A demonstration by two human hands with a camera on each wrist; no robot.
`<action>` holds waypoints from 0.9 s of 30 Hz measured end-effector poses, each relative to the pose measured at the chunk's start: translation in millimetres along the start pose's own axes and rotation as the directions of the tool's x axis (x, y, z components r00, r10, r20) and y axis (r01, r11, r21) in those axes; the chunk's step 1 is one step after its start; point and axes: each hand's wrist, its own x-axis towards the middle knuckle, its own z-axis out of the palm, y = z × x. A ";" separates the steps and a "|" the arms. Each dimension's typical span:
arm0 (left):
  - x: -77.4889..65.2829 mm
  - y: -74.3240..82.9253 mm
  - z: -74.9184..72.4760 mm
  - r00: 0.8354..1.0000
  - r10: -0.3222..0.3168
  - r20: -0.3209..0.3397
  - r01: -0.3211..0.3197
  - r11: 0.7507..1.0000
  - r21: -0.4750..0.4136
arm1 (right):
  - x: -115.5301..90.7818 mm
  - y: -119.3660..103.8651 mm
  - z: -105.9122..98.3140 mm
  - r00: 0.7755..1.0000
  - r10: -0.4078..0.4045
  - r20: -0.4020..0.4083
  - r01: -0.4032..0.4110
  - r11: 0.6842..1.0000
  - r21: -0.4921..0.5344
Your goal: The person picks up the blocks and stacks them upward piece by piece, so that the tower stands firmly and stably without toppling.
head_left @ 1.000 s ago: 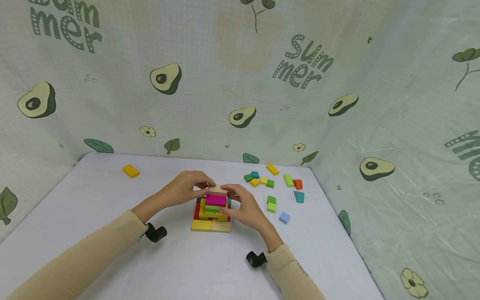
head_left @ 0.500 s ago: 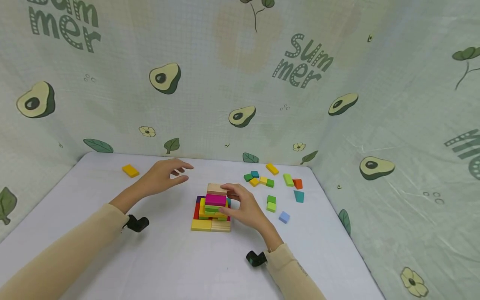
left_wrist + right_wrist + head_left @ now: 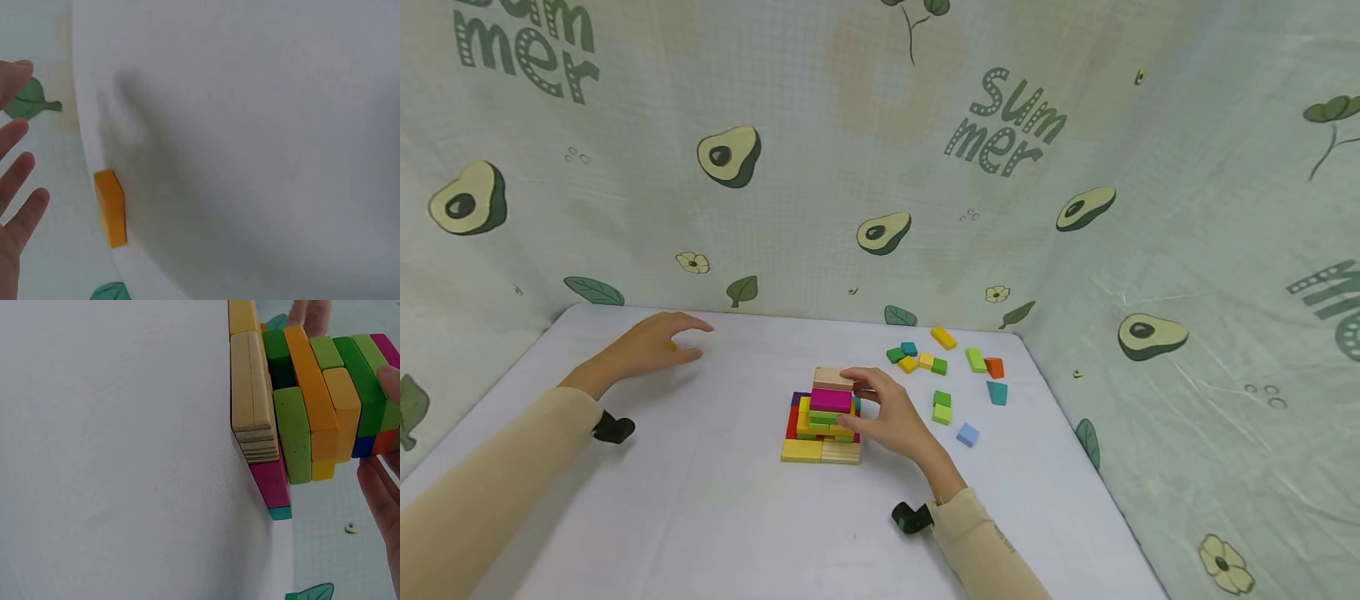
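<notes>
A stepped tower of coloured wooden blocks (image 3: 831, 401) stands mid-table, with a plain wood block (image 3: 831, 378) on top. My right hand (image 3: 887, 412) grips the tower's upper right side. In the right wrist view its thumb (image 3: 391, 381) lies against the lime-green layer, with fingers curled at the opposite side near blue and red blocks. At the far left, my left hand (image 3: 651, 343) hovers with fingers spread, holding nothing. An orange block (image 3: 111, 209) lies on the table just beyond it, mostly hidden by the hand in the head view.
Loose blocks lie at the back right, among them a yellow one (image 3: 943, 337), a red-orange one (image 3: 994, 367), a teal one (image 3: 997, 392) and a blue one (image 3: 967, 435). Printed cloth (image 3: 805, 208) hangs behind the white table (image 3: 715, 517).
My left hand has let go of the tower's top and moved left to the orange block, its fingers spreading. My right hand has stayed at the tower.
</notes>
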 end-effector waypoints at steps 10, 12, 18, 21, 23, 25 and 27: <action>-17.6 -40.3 -2.6 0.992 -0.065 0.111 0.056 0.995 0.088 | 0.0 -0.4 0.2 1.000 0.008 0.004 -0.008 1.000 0.013; -21.4 -43.5 -1.9 0.987 -0.083 0.135 0.072 0.994 0.086 | 0.0 -0.2 0.4 1.000 0.011 0.006 -0.011 1.000 0.021; -26.3 -48.1 0.8 0.987 -0.101 0.128 0.090 0.992 0.088 | -0.3 -3.2 1.5 0.999 0.033 -0.004 -0.033 0.999 0.034; -25.3 -47.3 1.4 0.989 -0.090 0.114 0.080 0.992 0.093 | -0.5 -7.2 0.7 0.999 0.034 -0.008 -0.034 0.999 0.026; -24.5 -47.5 2.5 0.990 -0.088 0.110 0.078 0.993 0.090 | -0.4 -6.4 0.5 0.999 0.035 -0.007 -0.035 0.999 0.017; -23.9 -49.3 4.1 0.992 -0.077 0.102 0.068 0.993 0.095 | -0.7 -4.4 0.4 1.000 0.018 -0.007 -0.018 1.000 0.009; -23.4 -52.3 6.4 0.994 -0.059 0.093 0.049 0.993 0.111 | -0.5 0.1 1.3 1.000 0.019 -0.005 -0.019 1.000 0.009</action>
